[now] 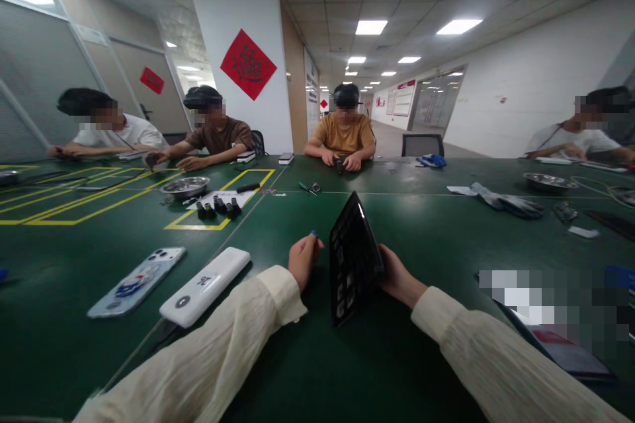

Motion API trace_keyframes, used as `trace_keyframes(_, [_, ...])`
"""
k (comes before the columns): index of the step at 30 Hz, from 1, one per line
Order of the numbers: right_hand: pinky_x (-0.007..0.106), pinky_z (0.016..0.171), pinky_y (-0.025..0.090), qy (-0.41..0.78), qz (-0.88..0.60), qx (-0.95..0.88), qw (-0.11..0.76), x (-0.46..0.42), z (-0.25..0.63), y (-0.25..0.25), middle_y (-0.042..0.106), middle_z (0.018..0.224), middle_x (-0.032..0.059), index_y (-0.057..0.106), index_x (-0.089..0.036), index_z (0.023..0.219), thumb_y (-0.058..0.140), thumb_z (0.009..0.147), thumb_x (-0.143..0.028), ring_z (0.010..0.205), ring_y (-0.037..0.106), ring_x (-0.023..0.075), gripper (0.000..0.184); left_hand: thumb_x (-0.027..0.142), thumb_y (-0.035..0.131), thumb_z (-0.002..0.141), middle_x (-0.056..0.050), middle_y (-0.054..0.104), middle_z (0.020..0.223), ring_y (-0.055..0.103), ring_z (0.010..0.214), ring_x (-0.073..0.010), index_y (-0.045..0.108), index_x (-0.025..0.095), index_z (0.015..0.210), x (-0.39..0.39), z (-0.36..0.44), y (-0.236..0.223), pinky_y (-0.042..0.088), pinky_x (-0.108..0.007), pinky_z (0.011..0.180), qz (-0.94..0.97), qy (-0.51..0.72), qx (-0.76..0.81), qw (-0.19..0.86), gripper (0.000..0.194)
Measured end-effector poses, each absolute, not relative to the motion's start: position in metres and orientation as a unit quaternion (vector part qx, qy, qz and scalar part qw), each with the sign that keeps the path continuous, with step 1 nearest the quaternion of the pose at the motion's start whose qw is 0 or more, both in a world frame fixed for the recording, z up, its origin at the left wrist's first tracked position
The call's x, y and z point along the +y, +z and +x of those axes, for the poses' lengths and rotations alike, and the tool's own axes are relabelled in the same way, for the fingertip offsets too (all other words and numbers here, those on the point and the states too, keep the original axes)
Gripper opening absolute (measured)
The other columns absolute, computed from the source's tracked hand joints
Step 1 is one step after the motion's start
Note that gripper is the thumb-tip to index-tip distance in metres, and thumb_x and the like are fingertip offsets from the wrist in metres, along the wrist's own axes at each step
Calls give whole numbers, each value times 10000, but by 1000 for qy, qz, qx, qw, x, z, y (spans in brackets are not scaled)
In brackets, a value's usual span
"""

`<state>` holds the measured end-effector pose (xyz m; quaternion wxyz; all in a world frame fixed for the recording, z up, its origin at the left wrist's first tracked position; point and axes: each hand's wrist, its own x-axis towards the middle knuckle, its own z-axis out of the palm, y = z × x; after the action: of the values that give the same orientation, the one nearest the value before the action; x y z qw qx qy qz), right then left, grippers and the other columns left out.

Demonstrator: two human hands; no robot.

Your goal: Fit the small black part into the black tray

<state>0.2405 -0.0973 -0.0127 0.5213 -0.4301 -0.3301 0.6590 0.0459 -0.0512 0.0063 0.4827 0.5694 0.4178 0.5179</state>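
Observation:
My right hand grips the right edge of a flat black panel. The panel is tilted up on edge over the green table, with rows of rectangular shapes on its left face; what kind of panel it is I cannot tell. To the left of it, my left hand is closed in a pinch, and a small blue tip shows at its fingertips. A gap separates this hand from the panel. Beside my left forearm lie a white power bank and a phone in a patterned case.
Farther left are several black cylindrical parts on white paper and a metal bowl. Gloves and a second metal bowl lie right. A partly blurred flat item is by my right arm. Several people sit around the table.

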Motion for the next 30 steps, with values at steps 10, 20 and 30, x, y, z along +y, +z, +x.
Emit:
trace_keyframes(10, [218,459,412,704,-397,-191,557,-101,237,-2,594,567,-15,574,-178,737,385,842,-223,484,542,108,220,320,390,668,32,325,423,270,394,-84,359,182,493,-60,50,3,184,-235,421,616,362,304,631,225])
trace_keyframes(20, [220,486,439,708,-400,-198,548,-101,240,-5,604,599,-12,578,-178,765,413,840,-230,516,565,110,189,325,354,706,40,320,426,280,382,-81,345,185,571,-58,52,1,247,-213,423,554,404,286,670,194])
trace_keyframes(30, [195,421,413,715,-399,-182,545,-103,238,1,619,602,-6,586,-172,765,403,843,-191,518,577,105,200,584,517,732,68,272,453,247,391,-62,331,186,571,-60,54,7,194,-187,373,512,440,303,672,468])
